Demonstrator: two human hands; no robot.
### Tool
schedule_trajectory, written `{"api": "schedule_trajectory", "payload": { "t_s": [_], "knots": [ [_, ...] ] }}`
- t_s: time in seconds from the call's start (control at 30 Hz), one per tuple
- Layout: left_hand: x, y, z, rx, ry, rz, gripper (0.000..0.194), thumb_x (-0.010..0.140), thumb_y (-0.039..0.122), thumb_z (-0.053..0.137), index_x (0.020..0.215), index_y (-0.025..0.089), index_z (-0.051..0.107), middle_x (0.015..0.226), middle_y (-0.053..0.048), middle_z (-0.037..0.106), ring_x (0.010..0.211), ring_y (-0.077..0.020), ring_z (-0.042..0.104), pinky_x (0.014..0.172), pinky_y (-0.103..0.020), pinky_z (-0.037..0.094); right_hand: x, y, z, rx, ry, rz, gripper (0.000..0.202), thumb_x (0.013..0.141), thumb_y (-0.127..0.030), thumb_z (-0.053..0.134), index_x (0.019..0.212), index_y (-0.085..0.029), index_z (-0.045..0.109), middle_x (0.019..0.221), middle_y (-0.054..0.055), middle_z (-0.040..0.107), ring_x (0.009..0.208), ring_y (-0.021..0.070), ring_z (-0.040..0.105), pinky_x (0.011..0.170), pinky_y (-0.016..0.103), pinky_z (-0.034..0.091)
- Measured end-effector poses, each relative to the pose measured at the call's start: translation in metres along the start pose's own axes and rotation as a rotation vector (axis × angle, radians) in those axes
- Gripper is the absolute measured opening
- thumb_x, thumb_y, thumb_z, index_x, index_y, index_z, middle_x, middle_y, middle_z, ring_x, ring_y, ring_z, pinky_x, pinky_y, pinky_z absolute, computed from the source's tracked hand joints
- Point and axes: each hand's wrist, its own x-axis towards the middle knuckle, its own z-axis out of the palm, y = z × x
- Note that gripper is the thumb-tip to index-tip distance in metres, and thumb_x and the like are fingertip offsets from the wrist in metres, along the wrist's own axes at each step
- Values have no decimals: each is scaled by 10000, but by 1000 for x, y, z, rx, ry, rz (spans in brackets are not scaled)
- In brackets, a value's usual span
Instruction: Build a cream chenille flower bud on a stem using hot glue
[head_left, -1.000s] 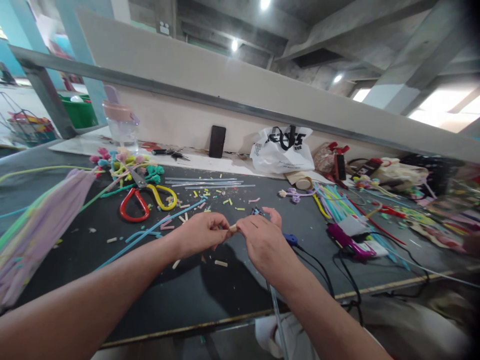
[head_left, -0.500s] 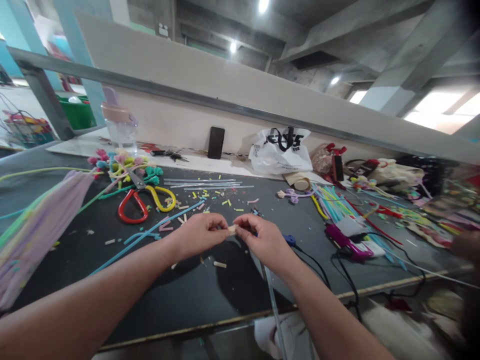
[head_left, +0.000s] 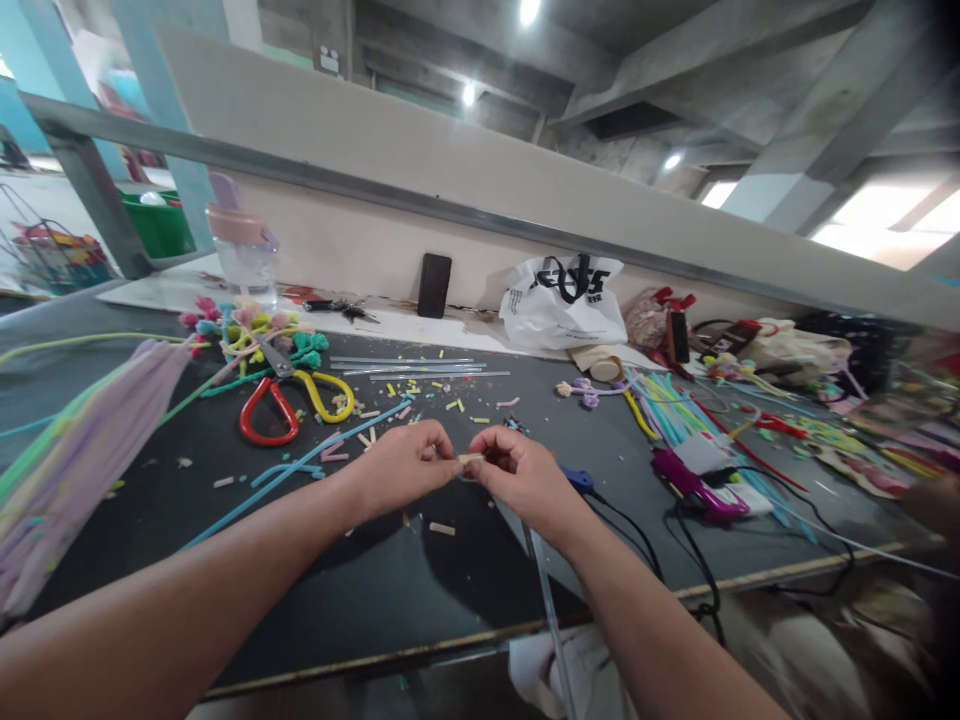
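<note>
My left hand [head_left: 411,458] and my right hand [head_left: 517,470] meet above the dark table, fingertips pinched together. Between them is a small cream-coloured piece [head_left: 470,460], mostly covered by the fingers; it resembles the short cut pieces of pipe cleaner lying around. One such cream piece [head_left: 442,528] rests on the table just below my hands. Partly under my right hand lies a blue-handled tool [head_left: 577,480] with a black cord. A clear stick [head_left: 551,610] runs from beneath that hand over the table's front edge.
Scissors [head_left: 268,412] with red and yellow handles lie left, beside lilac pipe cleaners [head_left: 112,430]. Clear sticks [head_left: 420,367], a phone [head_left: 434,285] and a white bag [head_left: 562,305] are at the back. A purple corded device [head_left: 697,488] sits right. A bottle [head_left: 244,250] stands back left.
Both hands stay together at nearly the same spot, with the small cream piece still pinched between them. The whole view has shifted very slightly.
</note>
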Motion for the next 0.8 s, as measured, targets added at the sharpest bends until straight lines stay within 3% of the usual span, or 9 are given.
{"api": "schedule_trajectory", "payload": {
  "t_s": [0.23,0.5,0.8],
  "knots": [
    [-1,-1,2,-154,-38,60,247,759,437,530,811,195,535,479,85,385,447,-81,320,425,-192,208,0,-4,-1,75,6,9,114,717,-267,587,754,-172,536,643,-24,569,602,114,544,583,234,418],
    [0,-4,5,-155,-39,84,225,768,406,517,795,188,560,486,80,371,451,-79,311,418,-193,201,0,0,2,138,15,22,82,702,-244,581,725,-185,528,607,-36,568,573,110,544,559,229,419],
    [-2,2,3,-114,-35,84,100,731,261,496,736,184,559,486,76,388,459,-76,331,415,-184,218,1,2,6,219,29,62,71,655,-202,591,695,-180,536,589,-42,573,551,103,539,559,232,408]
  ]
}}
